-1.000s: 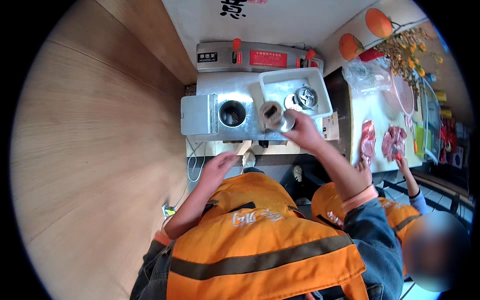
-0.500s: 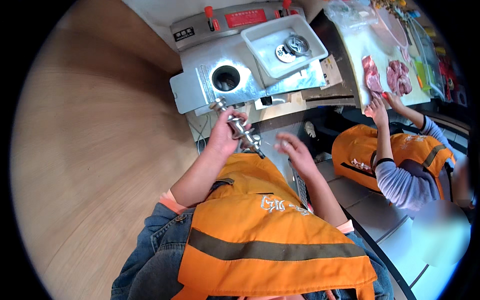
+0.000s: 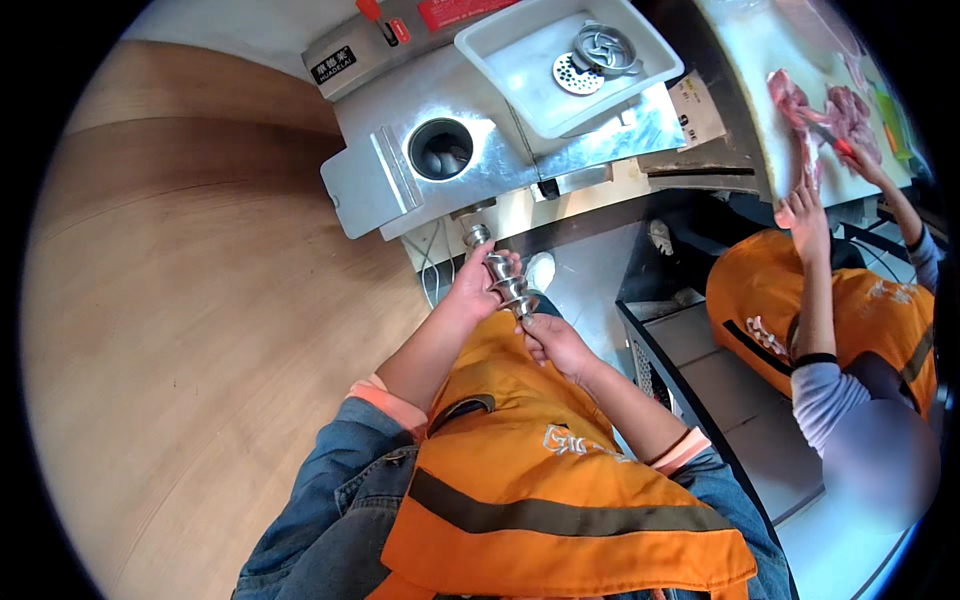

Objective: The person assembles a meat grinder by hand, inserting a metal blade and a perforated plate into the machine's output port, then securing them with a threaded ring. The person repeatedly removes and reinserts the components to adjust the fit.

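A shiny metal grinder auger [image 3: 512,287] with a spiral thread is held in front of my orange apron, tilted with its far end toward the machine. My left hand [image 3: 478,284] is wrapped round its middle. At the near end, my right hand [image 3: 556,343] grips the auger's tip between thumb and fingers. Just beyond the far end stands the steel meat grinder [image 3: 480,110], with a round feed hole [image 3: 440,150] in its top. A white plastic tray [image 3: 530,110] on the machine holds a perforated grinder plate [image 3: 578,76] and a ring-shaped metal part [image 3: 605,48].
To the right, a co-worker in an orange apron [image 3: 765,290] cuts raw meat [image 3: 800,120] with a red-handled knife on a pale board [image 3: 740,60]. A wooden wall [image 3: 200,300] rises close on my left. White cables [image 3: 432,265] hang below the machine's front edge.
My right hand has come in from the right and taken hold of the auger's near end. The auger sits lower in the view, and the machine appears larger as my head has shifted.
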`<state>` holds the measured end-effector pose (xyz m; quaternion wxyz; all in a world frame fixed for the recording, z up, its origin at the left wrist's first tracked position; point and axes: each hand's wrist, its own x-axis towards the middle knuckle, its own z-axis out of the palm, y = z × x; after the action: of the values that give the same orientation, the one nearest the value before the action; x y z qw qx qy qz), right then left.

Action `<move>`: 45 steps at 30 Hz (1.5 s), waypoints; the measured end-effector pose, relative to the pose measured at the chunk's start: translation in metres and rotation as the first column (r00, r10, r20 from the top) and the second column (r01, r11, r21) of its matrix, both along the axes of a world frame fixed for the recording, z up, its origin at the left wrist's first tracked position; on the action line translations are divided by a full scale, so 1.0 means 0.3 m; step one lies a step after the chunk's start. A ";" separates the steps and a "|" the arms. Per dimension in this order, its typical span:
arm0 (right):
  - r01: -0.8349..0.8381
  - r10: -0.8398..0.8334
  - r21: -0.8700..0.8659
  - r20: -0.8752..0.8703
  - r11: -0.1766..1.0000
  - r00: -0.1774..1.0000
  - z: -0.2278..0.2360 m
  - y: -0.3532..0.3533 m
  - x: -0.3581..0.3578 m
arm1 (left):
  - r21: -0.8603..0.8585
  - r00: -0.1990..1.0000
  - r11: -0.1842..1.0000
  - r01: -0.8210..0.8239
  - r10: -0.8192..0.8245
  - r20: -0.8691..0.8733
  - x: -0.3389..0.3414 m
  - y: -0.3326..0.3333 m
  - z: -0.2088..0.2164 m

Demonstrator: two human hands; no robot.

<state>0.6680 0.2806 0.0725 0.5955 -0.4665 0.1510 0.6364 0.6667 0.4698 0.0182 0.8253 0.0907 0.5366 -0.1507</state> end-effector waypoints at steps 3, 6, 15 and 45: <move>0.047 -0.046 -0.013 0.092 0.999 0.995 -0.103 0.038 -0.002 | 0.040 0.997 0.998 0.055 -0.053 -0.058 0.012 0.012 -0.109; 0.018 -0.005 -0.087 0.156 0.996 0.988 -0.201 0.076 -0.006 | 0.056 0.993 0.992 0.111 -0.113 0.029 0.017 0.043 -0.210; 0.153 -0.174 0.127 0.167 0.980 0.970 -0.413 0.171 0.053 | 0.241 0.909 0.954 0.181 -0.255 0.329 -0.013 0.145 -0.349; 0.117 -0.046 0.000 0.918 0.993 0.394 -0.722 0.454 0.179 | 0.379 -0.145 -0.438 0.815 -0.788 -0.598 -0.626 0.056 -0.587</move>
<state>0.7218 0.4167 -0.1441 0.5955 -0.7500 -0.1572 0.2412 0.4791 0.4865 -0.1580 0.2790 0.7675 0.2879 -0.5002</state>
